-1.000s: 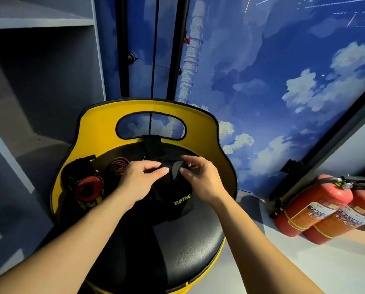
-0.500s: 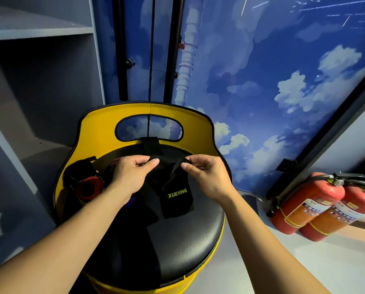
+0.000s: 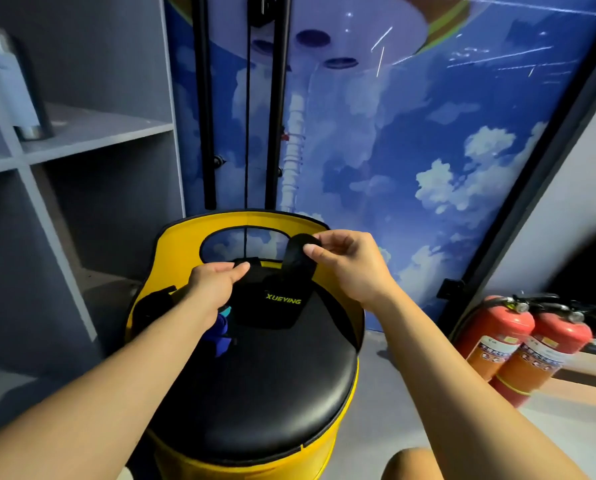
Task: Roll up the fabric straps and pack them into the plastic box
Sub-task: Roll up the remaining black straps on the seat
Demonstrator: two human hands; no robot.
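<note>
On the black padded seat [image 3: 265, 382] of a yellow stool [image 3: 182, 251], close under its cut-out backrest, lies a black fabric strap [image 3: 272, 306] printed with yellow-green XUEYING lettering. The left hand [image 3: 213, 289] pinches the strap's upper left corner between thumb and curled fingers, holding that edge just above the seat. The right hand [image 3: 345, 265] is raised a little higher and to the right, its thumb and forefinger nipping the rounded end of a narrower black tab [image 3: 298, 259] that rises from the strap's top edge and bends over at the fingertips. The wide lettered panel hangs slack between the two hands and its lower edge rests on the cushion. Below the left wrist a blue piece of fabric [image 3: 220, 332] shows on the seat, and a dark bundle [image 3: 151, 306] sits at the stool's left edge; it may be more straps, but it is too shadowed to tell. Grey shelving [image 3: 92, 133] stands to the left with a metal bottle [image 3: 9, 81] on an upper shelf. Two red fire extinguishers [image 3: 518, 344] lean on the floor at right, before a blue sky mural [image 3: 410, 150]
</note>
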